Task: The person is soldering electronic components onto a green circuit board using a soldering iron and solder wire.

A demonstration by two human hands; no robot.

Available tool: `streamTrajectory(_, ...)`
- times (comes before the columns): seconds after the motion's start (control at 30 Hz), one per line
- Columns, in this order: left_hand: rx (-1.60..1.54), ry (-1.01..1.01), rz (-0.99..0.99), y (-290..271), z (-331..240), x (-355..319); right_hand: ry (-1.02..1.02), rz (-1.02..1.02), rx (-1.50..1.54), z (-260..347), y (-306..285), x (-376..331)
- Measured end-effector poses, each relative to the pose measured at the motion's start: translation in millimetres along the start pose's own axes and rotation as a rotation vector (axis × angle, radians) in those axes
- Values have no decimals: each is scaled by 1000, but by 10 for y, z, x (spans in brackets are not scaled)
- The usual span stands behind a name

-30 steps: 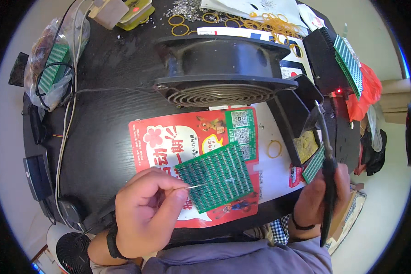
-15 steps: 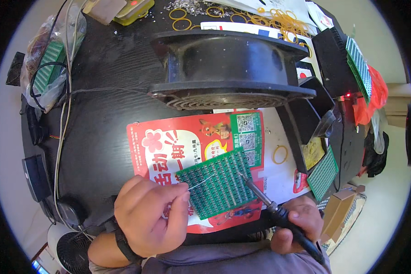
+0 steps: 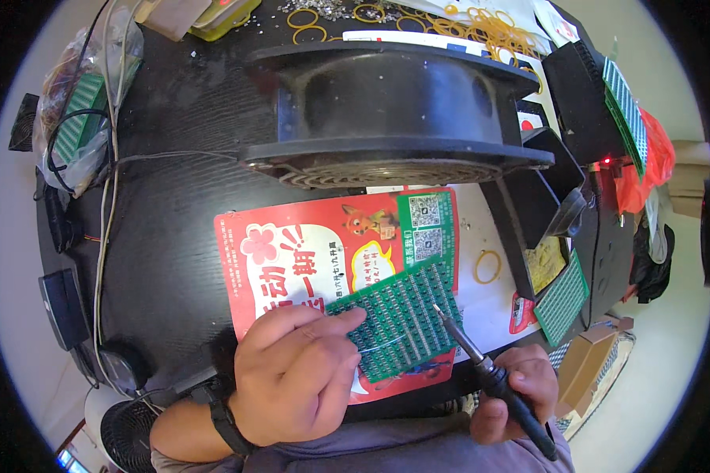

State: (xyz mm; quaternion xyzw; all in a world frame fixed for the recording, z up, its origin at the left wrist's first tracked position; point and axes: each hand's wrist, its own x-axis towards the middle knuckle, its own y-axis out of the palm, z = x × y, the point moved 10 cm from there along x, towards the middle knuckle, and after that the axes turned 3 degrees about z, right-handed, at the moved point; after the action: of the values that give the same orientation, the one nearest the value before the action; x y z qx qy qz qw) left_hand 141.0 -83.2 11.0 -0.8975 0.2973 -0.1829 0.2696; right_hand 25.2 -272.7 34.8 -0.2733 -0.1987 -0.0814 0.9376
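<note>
A green circuit board (image 3: pixel 406 311) with rows of small parts lies tilted over a red printed sheet (image 3: pixel 248 307). My left hand (image 3: pixel 296 378) is closed on a thin solder wire (image 3: pixel 383 344) that reaches across the board. Its index fingertip rests at the board's upper left part. In my right hand (image 3: pixel 526 370) is a soldering iron (image 3: pixel 493 378), held by its black handle. The iron's metal tip points up and left over the board's right side; whether it touches the board I cannot tell.
A large black fan (image 3: pixel 394 102) stands beyond the board. To the right are a black holder with a yellow sponge (image 3: pixel 543 266) and another green board (image 3: pixel 562 303). Rubber bands (image 3: pixel 481 31) lie at the back. Cables (image 3: pixel 106 236) and a bag of boards (image 3: pixel 87 102) are at left.
My left hand has moved right with the solder wire, its index finger now stretched onto the board. The board has shifted slightly right, and the iron's tip has moved a little right.
</note>
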Motion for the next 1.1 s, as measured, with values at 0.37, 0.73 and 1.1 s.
streamTrajectory(0.37,84,56,-16,26,-75,-7,-85,357,93,-25,467,59)
streamTrajectory(0.73,-43,-154,-123,-211,12,-73,-176,87,110,58,175,-28)
streamTrajectory(1.1,70,-63,-175,-215,-10,-55,3,70,97,-89,195,18)
